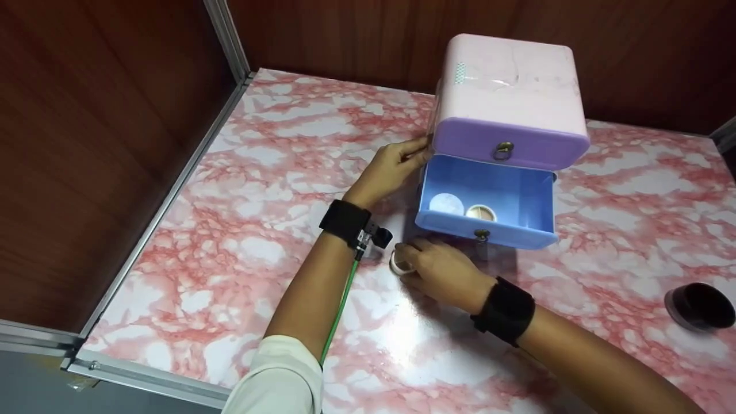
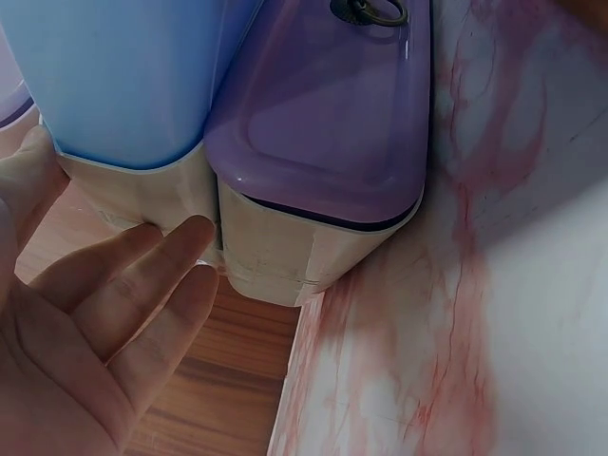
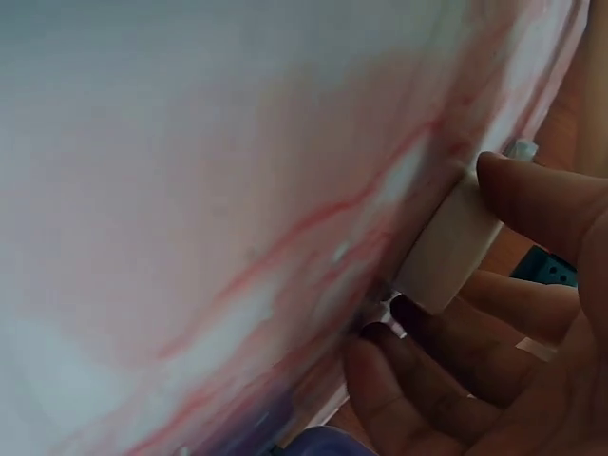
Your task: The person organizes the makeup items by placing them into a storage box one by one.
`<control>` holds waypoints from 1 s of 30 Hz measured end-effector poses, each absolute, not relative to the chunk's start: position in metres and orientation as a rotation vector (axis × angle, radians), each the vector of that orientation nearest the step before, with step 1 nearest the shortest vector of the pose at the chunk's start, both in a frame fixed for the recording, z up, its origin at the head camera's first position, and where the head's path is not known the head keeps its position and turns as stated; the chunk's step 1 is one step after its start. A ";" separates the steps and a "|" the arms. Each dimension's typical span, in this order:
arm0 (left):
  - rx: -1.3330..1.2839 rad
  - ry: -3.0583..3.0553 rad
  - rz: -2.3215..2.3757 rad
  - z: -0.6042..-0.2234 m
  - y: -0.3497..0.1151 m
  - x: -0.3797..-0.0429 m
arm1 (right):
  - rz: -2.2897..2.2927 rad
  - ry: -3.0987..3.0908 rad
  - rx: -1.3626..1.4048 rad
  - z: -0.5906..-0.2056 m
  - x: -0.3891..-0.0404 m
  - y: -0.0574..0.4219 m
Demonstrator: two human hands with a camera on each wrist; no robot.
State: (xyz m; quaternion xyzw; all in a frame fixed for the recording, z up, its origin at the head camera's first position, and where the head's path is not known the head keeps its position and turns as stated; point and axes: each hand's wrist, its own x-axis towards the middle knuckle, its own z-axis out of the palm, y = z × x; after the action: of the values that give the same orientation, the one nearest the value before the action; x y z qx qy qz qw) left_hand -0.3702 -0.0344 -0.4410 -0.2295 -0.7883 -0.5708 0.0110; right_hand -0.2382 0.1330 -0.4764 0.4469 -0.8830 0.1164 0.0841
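A small drawer cabinet [image 1: 512, 86] with a pink body stands at the back. Its purple upper drawer [image 1: 512, 144] is closed, and the blue lower drawer [image 1: 535, 230] is pulled out. My left hand [image 1: 397, 164] touches the cabinet's left side; in the left wrist view its fingers [image 2: 142, 285] are extended along the cream casing [image 2: 142, 195]. In front of the drawer, my right hand [image 1: 443, 270] holds a small round white-rimmed object [image 1: 401, 263] at the tabletop. The right wrist view shows the object's cream side [image 3: 451, 242] between thumb and fingers.
Inside the blue drawer lie a white disc [image 1: 446, 203] and a round beige item [image 1: 482, 213] with a pale rim. A dark round container [image 1: 701, 306] stands at the right on the marbled tabletop [image 1: 230, 247]. Wooden panels [image 1: 345, 40] rise behind and at the left.
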 end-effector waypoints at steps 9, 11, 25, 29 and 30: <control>-0.710 -2.449 -1.802 -0.442 -0.035 -0.370 | 0.303 -2.657 1.358 -0.476 -0.222 0.141; -0.712 -2.452 -1.800 -0.442 -0.035 -0.370 | 0.300 -2.668 1.373 -0.476 -0.216 0.143; -0.721 -2.468 -1.777 -0.442 -0.034 -0.371 | 0.356 -2.509 1.504 -0.455 -0.186 0.173; -0.729 -2.463 -1.774 -0.442 -0.034 -0.372 | 0.371 -2.503 1.462 -0.442 -0.184 0.185; -0.724 -2.463 -1.777 -0.442 -0.035 -0.372 | 0.374 -2.496 1.449 -0.438 -0.184 0.187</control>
State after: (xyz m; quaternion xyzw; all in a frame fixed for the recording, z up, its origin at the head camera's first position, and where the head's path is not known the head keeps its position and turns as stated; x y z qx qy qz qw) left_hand -0.3717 -0.0347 -0.4419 -0.2320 -0.7887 -0.5692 0.0097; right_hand -0.1844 0.1868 -0.4381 0.4946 -0.8519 0.1276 0.1155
